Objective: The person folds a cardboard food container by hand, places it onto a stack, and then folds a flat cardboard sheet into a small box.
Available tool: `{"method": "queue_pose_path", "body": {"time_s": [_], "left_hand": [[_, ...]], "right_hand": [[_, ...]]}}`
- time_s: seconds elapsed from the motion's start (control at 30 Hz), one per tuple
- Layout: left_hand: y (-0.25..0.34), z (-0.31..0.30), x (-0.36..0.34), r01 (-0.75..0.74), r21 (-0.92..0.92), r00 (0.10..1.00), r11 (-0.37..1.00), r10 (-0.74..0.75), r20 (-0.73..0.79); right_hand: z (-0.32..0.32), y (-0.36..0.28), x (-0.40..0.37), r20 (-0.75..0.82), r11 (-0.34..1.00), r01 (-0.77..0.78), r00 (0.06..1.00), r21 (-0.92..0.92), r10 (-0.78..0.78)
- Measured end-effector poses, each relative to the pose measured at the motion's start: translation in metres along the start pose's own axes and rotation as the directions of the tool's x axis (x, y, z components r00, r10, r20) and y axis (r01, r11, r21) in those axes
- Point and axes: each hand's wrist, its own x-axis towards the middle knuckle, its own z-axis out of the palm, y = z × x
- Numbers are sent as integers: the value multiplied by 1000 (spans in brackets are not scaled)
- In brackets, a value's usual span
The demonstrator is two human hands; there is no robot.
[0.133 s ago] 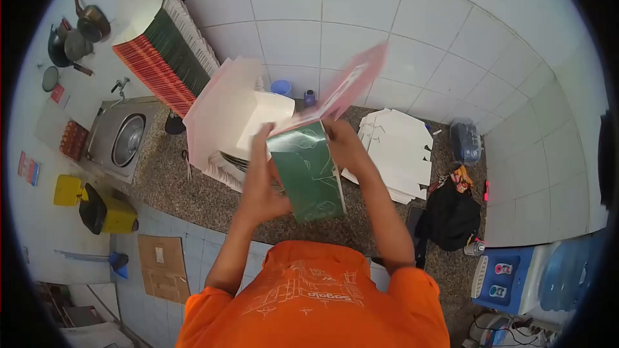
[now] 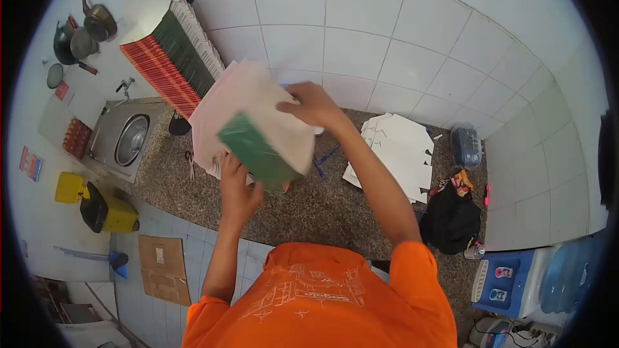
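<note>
The green-and-white carton is held above the speckled counter. The left hand has its fingers curled tight on the carton's 6 o'clock edge, and the right hand pinches its 1 o'clock corner. The carton looks folded into shape, like the pale boxes just behind it at 9 o'clock, but much seems left: a tall leaning stack of flats at 11 and white blanks at 3. Open counter lies toward 5 o'clock; the sink hems in the 9 o'clock side and the tiled wall is close at 12.
</note>
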Motion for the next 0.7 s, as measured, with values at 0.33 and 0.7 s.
{"method": "queue_pose_path", "body": {"time_s": [0.33,0.7], "left_hand": [[6,1,-14,-11,273,958,962,88,-273],[15,-10,-1,245,179,966,953,-223,-131]], "right_hand": [[42,12,70,94,722,85,995,-687,-29],[29,-4,33,-52,718,409,850,-563,-524]]}}
